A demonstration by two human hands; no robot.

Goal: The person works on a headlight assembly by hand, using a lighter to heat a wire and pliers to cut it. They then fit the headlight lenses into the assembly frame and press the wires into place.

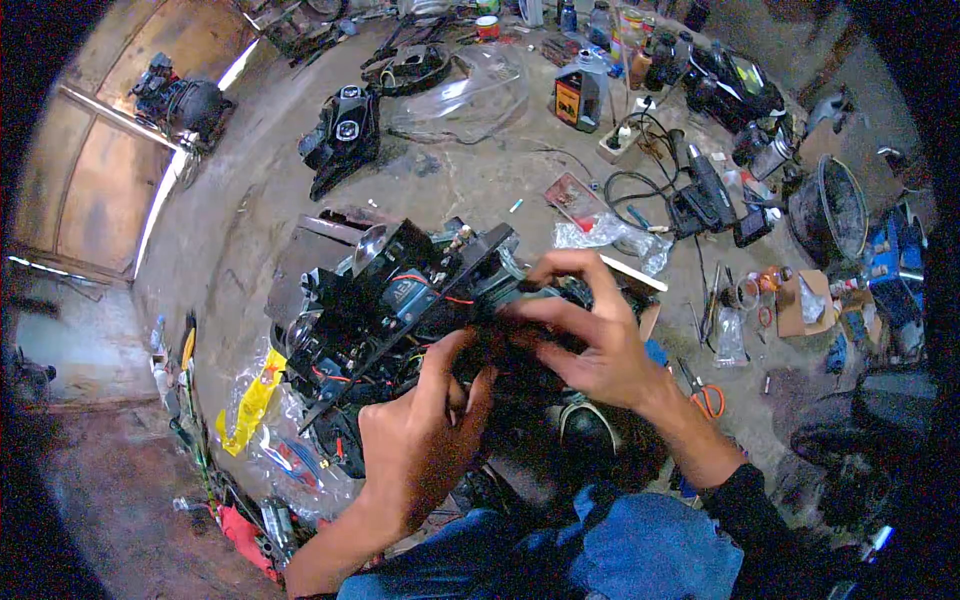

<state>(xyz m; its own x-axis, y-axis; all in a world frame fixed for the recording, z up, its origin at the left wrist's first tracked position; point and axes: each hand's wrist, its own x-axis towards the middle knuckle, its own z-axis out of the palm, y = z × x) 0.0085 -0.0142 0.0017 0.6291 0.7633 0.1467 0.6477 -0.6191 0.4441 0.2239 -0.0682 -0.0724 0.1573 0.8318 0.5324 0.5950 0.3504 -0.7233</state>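
A black headlight assembly (345,330) with a shiny round lens (370,243), loose wires and a dark box marked AES (408,290) lies in front of me above my lap. At its near right side, my left hand (425,430) has its fingers curled in and pinched together. My right hand (595,345) faces it, thumb and fingers bent around a dark part at the assembly's right end. The space between my fingertips is too dark to show what either hand grips. A red-orange wire (440,297) runs across the assembly toward my right hand.
Orange-handled scissors (708,402) lie right of my right forearm. A heat gun (708,185), a power strip (625,140) and an oil bottle (580,92) are farther back. A black fairing piece (345,135) lies far left, and a yellow strip (253,405) lies nearer.
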